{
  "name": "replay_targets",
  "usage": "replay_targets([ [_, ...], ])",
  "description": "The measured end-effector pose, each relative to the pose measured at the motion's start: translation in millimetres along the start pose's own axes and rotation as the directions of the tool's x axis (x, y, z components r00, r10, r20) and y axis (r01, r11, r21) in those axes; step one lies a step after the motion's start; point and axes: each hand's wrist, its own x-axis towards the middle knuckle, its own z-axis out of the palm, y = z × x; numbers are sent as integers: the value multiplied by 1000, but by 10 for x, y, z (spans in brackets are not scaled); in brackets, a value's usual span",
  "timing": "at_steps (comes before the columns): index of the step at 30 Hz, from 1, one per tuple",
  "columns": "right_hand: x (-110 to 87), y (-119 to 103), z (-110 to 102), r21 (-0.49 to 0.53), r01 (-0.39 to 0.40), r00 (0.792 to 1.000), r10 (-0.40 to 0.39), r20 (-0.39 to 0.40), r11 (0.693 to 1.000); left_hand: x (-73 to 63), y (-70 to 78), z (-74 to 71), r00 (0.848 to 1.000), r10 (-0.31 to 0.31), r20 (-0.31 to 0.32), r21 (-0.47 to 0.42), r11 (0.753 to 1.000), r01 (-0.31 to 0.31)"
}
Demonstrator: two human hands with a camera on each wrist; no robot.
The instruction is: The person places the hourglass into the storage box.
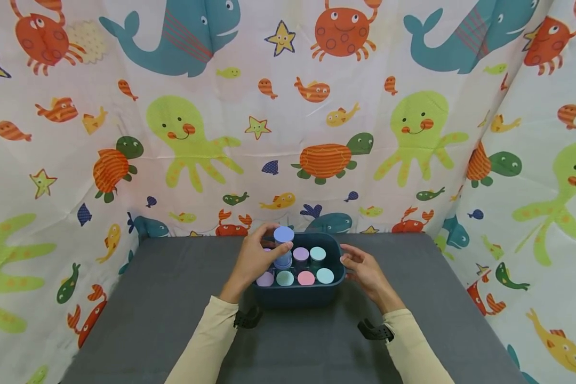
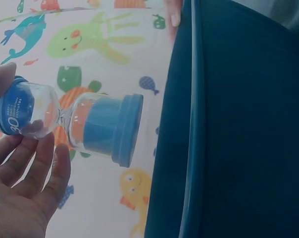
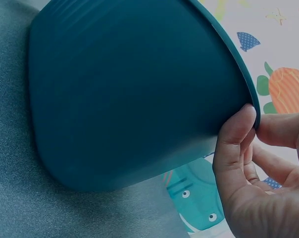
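A blue sand timer (image 1: 284,236) is held by its upper end between the thumb and fingers of my left hand (image 1: 252,258), over the left part of a dark teal bin (image 1: 295,298). In the left wrist view the timer (image 2: 112,126) shows blue sand at one end and "30 minutes" printed on the other. Several more sand timers stand upright in the bin, with lilac, mint and pink caps (image 1: 305,278). My right hand (image 1: 367,274) pinches the bin's right rim (image 3: 251,89) between thumb and fingers.
The bin stands on a grey table (image 1: 182,314) near its back edge. Behind and along the sides hangs a white curtain (image 1: 278,176) printed with sea animals. Each wrist wears a black band (image 1: 375,330).
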Motion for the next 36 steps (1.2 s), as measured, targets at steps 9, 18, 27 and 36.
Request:
replay_targets([
  [9, 6, 40, 59, 5, 0, 1000, 0, 13, 1000, 53, -79, 88, 999, -17, 32, -10, 1000, 18],
  [18, 7, 6, 20, 1, -1, 1000, 1, 3, 1000, 122, -173, 214, 997, -45, 65, -13, 999, 46],
  [27, 7, 7, 14, 0, -9, 1000, 9, 0, 1000, 171, -274, 304, 996, -48, 79, 2, 999, 48],
  [36, -9, 16, -13, -1, -5, 1000, 5, -1, 1000, 160, -366, 387, 994, -74, 75, 7, 997, 73],
])
